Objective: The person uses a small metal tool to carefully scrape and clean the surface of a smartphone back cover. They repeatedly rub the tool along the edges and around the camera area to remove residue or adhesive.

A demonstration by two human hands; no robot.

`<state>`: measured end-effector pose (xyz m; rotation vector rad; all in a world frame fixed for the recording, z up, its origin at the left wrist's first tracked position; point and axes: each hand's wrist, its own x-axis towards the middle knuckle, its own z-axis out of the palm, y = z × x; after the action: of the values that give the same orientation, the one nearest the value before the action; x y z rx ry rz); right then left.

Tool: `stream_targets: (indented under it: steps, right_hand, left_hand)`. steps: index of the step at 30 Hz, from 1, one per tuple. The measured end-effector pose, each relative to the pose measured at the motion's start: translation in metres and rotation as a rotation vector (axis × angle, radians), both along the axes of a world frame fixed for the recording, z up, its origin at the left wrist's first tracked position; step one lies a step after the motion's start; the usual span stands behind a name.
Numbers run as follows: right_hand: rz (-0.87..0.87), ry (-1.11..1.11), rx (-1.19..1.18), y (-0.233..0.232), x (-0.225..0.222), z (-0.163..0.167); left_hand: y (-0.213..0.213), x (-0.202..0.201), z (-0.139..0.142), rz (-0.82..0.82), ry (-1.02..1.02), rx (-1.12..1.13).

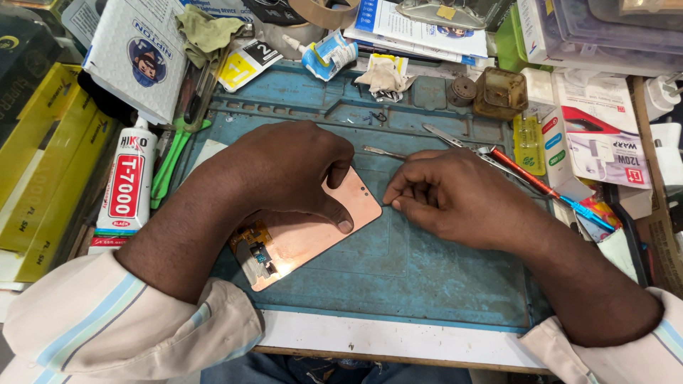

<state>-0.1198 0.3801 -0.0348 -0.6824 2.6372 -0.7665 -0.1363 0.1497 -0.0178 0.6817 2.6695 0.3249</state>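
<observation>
Left hand [288, 171] presses a copper phone panel [307, 231] onto the blue mat [413, 270], thumb on it; at 3 o'clock, right hand [448, 195], fingertips pinched together at its corner.

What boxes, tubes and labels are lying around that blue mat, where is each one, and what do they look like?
Glue tube: left of the mat, upright, white with a red label panel.
Padded envelope: top left, white, with a round blue cartoon emblem.
Yellow boxes: far left edge, long and stacked.
Charger box: right of the mat, white with red and purple print.
Yellow card: above the mat, small, yellow, black and white.
</observation>
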Motion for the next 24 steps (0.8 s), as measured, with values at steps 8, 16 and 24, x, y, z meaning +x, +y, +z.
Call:
stream_targets:
  steps: [8, 16, 24]
  right_hand:
    - [0.022, -0.013, 0.017, 0.001, 0.0006, 0.0018]
    - [0.002, -0.038, 0.034, 0.0004, 0.0019, 0.0039]
    - [-0.058, -0.05, 0.039, 0.0003, 0.0009, -0.0007]
  left_hand:
    - [0.0005, 0.0002, 0.0005, 0.005, -0.005, 0.0]
    - [0.0015, -0.0002, 0.0008, 0.013, -0.011, -0.002]
    - [0.0013, -0.0007, -0.0011, 0.005, -0.009, 0.005]
